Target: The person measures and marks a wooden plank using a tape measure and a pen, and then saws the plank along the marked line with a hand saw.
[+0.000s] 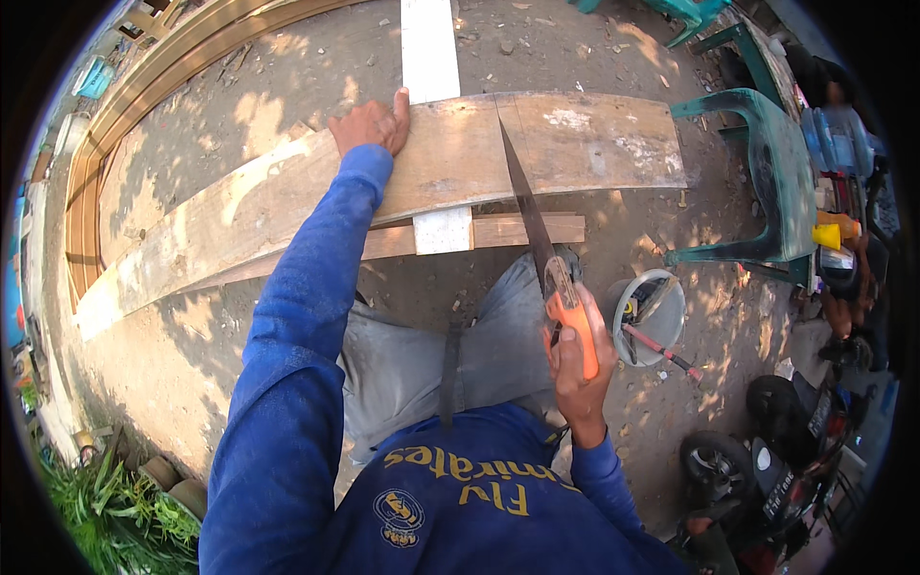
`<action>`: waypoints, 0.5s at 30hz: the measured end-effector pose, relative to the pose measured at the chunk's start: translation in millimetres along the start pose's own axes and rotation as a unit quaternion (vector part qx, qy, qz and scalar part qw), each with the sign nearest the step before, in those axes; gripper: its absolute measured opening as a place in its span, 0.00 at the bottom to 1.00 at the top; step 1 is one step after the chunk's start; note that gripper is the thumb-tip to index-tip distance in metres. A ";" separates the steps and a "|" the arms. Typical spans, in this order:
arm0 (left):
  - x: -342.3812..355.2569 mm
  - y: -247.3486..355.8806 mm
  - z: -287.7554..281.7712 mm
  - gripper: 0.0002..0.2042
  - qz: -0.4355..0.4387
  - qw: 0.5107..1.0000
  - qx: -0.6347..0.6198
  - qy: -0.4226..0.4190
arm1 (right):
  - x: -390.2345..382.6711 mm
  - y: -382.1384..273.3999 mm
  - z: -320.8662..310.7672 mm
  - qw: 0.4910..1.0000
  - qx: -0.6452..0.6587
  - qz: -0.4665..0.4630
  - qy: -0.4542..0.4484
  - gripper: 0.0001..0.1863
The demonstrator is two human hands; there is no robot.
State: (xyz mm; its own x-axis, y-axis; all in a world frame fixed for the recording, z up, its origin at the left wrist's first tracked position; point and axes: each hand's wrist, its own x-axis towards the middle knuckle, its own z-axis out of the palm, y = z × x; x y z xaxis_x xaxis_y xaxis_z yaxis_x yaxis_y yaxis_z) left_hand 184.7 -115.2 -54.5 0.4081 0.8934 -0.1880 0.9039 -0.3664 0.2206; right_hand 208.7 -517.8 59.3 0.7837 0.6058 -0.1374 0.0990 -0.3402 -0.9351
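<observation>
A long, weathered wooden board [594, 144] lies crosswise in front of me. My left hand [372, 126] bears down on it, its fingers at the far edge. In my right hand [581, 383] is a handsaw [533, 220], the fingers wrapped round its orange handle. Its dark blade reaches away from me over the board's near edge, the tip close to the far edge. A thin dark line shows on the wood by the tip. Whether the teeth bite into the wood I cannot tell. Beneath the board runs a white plank [429, 48], and a narrower wooden piece [532, 229] shows along the near side.
At my right stands a pale bucket [655, 297] holding tools, one with a red handle. A green plastic chair [771, 172] is beyond the board's right end. Long brown frame pieces [153, 86] lie far left. Motorcycles [767, 470] stand lower right, green plants [115, 508] lower left.
</observation>
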 end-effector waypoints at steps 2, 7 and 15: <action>1.5 6.8 0.4 0.41 -0.001 1.000 -0.014 -0.012 | -69.7 3.7 -37.0 0.998 -0.046 -0.026 -0.013 0.29; 0.2 11.7 3.9 0.40 0.025 0.997 0.003 0.069 | -41.0 29.4 -22.0 0.998 -0.007 -0.068 0.014 0.29; 4.7 3.8 4.8 0.40 0.014 0.998 0.010 0.066 | 53.8 16.6 26.3 0.999 -0.020 -0.040 0.000 0.27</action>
State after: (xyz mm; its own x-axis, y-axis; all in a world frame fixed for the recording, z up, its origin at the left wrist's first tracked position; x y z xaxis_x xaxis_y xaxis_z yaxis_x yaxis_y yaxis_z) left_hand 190.7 -113.6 -59.1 0.4135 0.9088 -0.0550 0.8954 -0.3950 0.2055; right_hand 236.4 -472.0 27.8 0.7718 0.6328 -0.0622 0.1866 -0.3189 -0.9293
